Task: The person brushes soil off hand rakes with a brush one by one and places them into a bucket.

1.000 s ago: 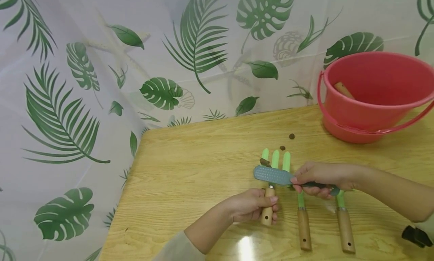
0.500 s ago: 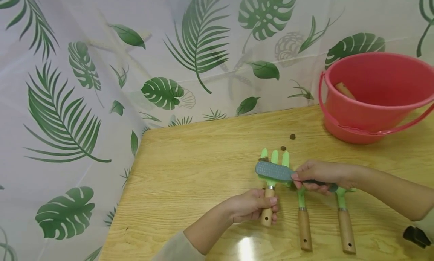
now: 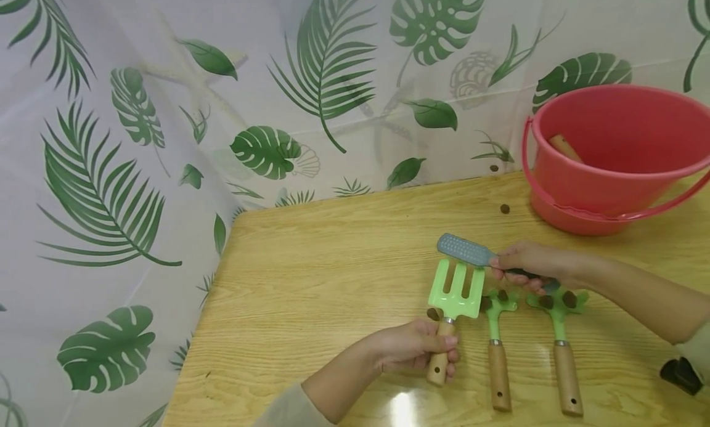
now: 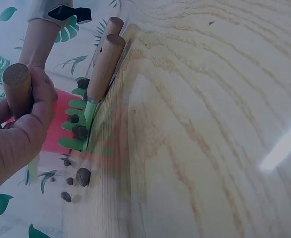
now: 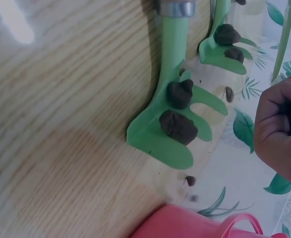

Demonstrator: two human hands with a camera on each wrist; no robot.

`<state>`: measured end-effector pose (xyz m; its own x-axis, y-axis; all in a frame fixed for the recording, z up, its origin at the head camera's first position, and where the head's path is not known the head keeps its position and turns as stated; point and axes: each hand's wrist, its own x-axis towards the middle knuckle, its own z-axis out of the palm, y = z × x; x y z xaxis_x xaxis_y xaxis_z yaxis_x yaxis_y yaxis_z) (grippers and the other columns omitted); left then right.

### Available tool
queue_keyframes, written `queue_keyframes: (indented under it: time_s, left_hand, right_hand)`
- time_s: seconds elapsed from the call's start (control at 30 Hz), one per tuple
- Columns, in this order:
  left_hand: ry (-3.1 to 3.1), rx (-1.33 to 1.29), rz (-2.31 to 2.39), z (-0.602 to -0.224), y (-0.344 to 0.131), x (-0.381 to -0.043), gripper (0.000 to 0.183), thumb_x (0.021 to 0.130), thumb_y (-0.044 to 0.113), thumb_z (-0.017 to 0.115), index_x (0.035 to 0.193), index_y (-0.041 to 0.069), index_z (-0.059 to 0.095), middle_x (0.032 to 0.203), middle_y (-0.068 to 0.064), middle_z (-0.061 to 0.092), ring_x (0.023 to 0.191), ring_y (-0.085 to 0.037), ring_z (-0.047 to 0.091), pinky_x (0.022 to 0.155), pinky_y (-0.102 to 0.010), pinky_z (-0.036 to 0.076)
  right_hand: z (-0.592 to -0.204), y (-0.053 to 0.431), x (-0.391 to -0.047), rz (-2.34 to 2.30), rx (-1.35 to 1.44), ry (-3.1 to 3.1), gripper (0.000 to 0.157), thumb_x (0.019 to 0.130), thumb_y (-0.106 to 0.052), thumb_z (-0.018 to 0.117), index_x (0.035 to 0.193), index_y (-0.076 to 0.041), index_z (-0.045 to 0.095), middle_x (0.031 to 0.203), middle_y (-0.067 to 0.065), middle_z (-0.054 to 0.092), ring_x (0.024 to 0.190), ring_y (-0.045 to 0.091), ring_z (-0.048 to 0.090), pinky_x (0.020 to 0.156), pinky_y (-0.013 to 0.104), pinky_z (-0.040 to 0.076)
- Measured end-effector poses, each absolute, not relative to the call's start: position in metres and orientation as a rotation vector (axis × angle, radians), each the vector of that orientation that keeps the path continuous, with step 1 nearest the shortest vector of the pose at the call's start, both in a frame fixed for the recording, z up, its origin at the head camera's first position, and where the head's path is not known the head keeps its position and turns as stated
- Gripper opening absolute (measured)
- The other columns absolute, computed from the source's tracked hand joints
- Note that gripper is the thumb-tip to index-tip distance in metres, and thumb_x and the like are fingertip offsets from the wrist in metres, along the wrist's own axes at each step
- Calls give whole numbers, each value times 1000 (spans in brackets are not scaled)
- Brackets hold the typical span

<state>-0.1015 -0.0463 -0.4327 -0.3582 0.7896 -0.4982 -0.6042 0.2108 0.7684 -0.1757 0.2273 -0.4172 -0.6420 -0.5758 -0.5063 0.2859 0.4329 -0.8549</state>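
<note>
A leafy sheet (image 3: 344,39) is hanging behind the bucket (image 3: 593,199), whose right edge is running out of the head view; a wooden counter (image 3: 310,260) is spreading beneath. Front-left of the bucket, the left hand (image 3: 416,347) is gripping a fork (image 3: 455,304), the right hand (image 3: 521,268) a grey tool (image 3: 465,250). Inside the bucket, a mostly hidden wooden piece (image 3: 564,148) is showing. Brown lumps (image 3: 569,299) are sitting on two forks (image 3: 567,371) before the bucket.

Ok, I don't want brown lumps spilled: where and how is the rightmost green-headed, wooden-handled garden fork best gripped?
Probably by the middle of its round, tan wooden handle, from the person's side, fingers wrapping over the top. It points that way with nothing covering it, while the green pronged head opposite bears dark brown lumps, so best keep that level.
</note>
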Motion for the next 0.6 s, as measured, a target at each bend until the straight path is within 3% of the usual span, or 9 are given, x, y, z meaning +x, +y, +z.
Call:
queue_keyframes:
  time_s: [0.6]
  left_hand:
    - [1300, 202, 1483, -433, -48, -102, 11, 103, 9, 35, 96, 6, 42, 80, 0, 52, 71, -9, 57, 69, -20, 52]
  right_hand:
    - [-408, 238, -184, -1397, -152, 1825, 28, 102, -25, 39, 85, -7, 52, 56, -6, 38, 43, 3, 34, 43, 19, 30]
